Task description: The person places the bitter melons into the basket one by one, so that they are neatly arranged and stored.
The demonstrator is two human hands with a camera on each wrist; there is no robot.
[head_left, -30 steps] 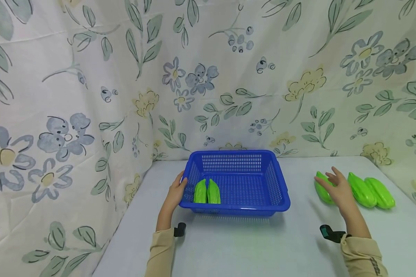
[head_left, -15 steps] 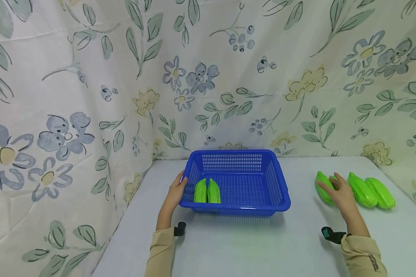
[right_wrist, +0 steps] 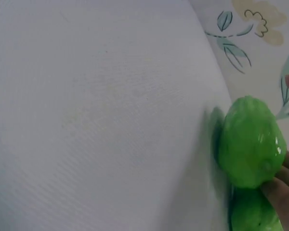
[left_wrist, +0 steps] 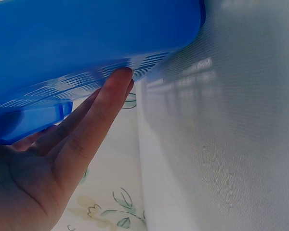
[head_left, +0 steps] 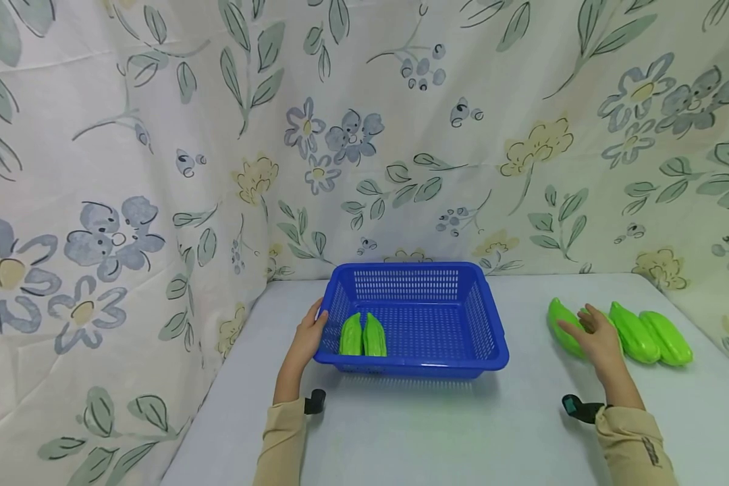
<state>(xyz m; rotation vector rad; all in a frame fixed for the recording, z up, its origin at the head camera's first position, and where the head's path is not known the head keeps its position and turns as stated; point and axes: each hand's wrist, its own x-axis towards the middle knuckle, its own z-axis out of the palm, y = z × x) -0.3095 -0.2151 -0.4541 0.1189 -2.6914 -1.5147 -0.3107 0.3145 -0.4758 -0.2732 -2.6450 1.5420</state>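
Observation:
My left hand (head_left: pixel 308 334) holds the left rim of a blue plastic basket (head_left: pixel 407 362), thumb at the rim; in the left wrist view its fingers (left_wrist: pixel 94 120) lie along the outer wall. Two green ridged bitter melons (head_left: pixel 362 336) lie side by side inside, at the left. Over on the right, my right hand (head_left: pixel 601 341) is at the leftmost loose bitter melon (head_left: pixel 557 312), partly covering it. The right wrist view shows fingers against this melon (right_wrist: pixel 250 144), between it and another melon (right_wrist: pixel 255 214); the thumb stands apart from it.
Two more bitter melons (head_left: pixel 634 333) lie together just right of my right hand. The white table (head_left: pixel 425 432) extends in front of the basket. A floral cloth (head_left: pixel 364 135) hangs behind the table and along its left side.
My right hand has lowered slightly among the melons, and its fingers have bent in. The leftmost loose melon has shifted a little to the left. Left hand and basket stay put.

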